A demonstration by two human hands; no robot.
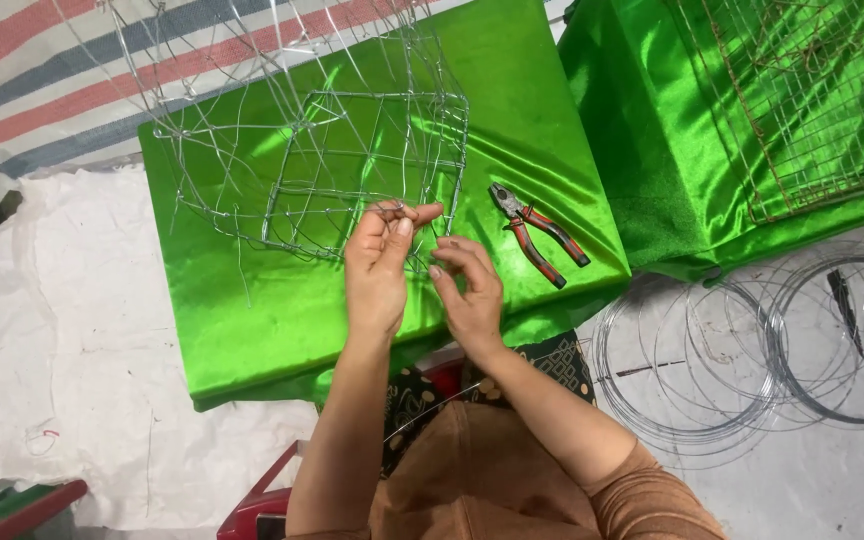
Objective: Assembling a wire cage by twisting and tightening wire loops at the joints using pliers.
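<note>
The left hand (pixel 377 265) pinches a wire end at the near edge of the wire frame (pixel 352 165), thumb and forefinger closed on it. The right hand (pixel 467 290) sits just beside it, fingers curled loosely around what looks like the same thin strand; whether it truly grips is hard to tell. The frame rests on the green cloth (pixel 252 320) covering the tabletop, its near corner at the fingertips.

To do this twist well, it seems best to hold the frame joint steady with the left hand while the right winds the loose end tightly, keeping turns close together and the sharp tip turned inward. The pliers (pixel 537 235), lying just right of the hands, would likely tighten the last turn better than fingers.

Counted: one frame in hand, one pair of pliers with red-and-black handles, one rusty mesh panel (pixel 812 110) on a second green-draped surface to the right, and at least two coils of wire (pixel 752 360) on the floor.
</note>
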